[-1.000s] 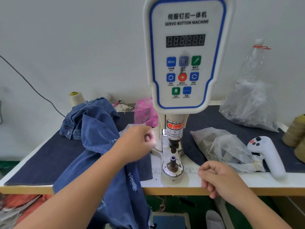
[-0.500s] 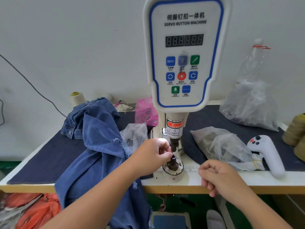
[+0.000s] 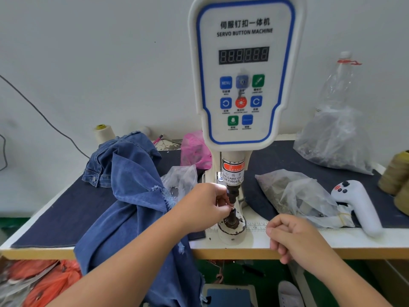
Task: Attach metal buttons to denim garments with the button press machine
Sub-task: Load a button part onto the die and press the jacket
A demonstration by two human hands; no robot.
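Where bags [image 3: 296, 193] lie, contents perhaps buttons, blurred.

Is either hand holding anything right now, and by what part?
The left hand pinches a small metal part at the black lower die post; which part of it cannot be told. The right hand is curled, holding nothing visible.

A garment workshop: a servo button machine [image 3: 243, 72] stands on a cloth-covered table [image 3: 55, 218] against a plain wall, with a heap of denim garments [image 3: 132, 185], thread cones [image 3: 104, 132] and plastic bags of metal parts [image 3: 332, 140].
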